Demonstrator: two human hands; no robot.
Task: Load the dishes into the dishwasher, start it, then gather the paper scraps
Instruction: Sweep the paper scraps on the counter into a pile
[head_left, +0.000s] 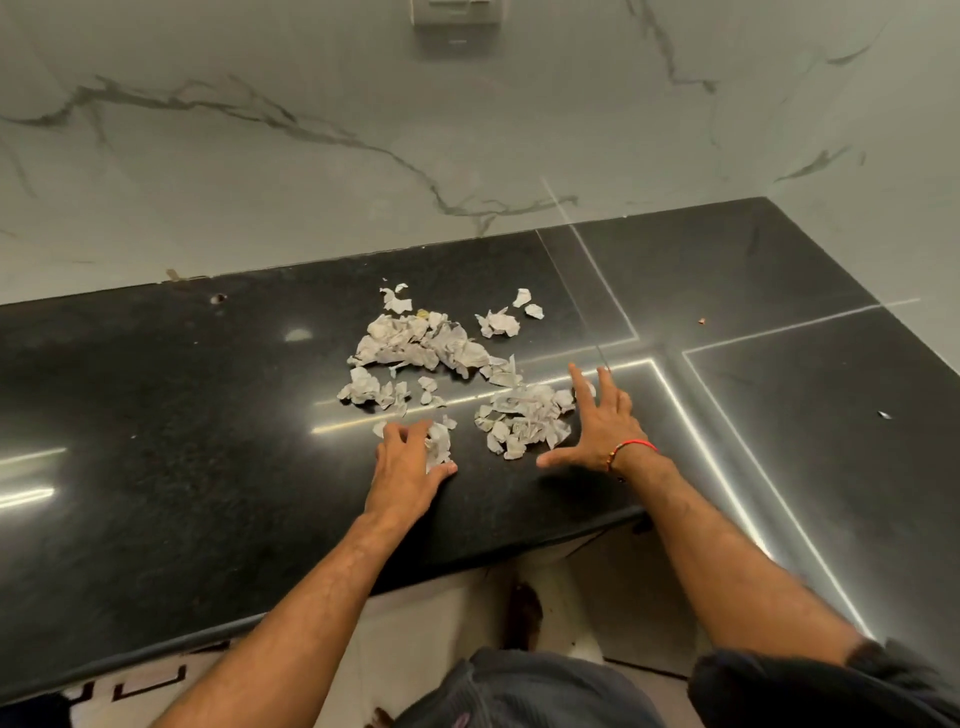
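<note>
Black polished stone bench (156, 415) carries torn paper scraps (421, 345) scattered in several clumps, the largest toward the far side, smaller ones near the front edge, a few stray bits farther off toward the marble wall (311, 156). A person leans over the bench with both arms out. The left hand (408, 457) rests on a small clump near the front edge, its fingers (400, 431) curled over the paper as if raking it in. The right hand (597, 421) lies flat beside another clump, fingers straight and spread, thumb out toward the left, holding nothing; a red thread (631, 447) circles its wrist.

Judging by the scene, the gathering stage is under way and the scraps are not yet in one pile. Done well, both hands would sweep inward with their edges pressed to the stone, closing on the middle, then reach for the far strays by the wall. The light scraps may slide off the near edge to the floor (467, 613) if pulled too fast.
</note>
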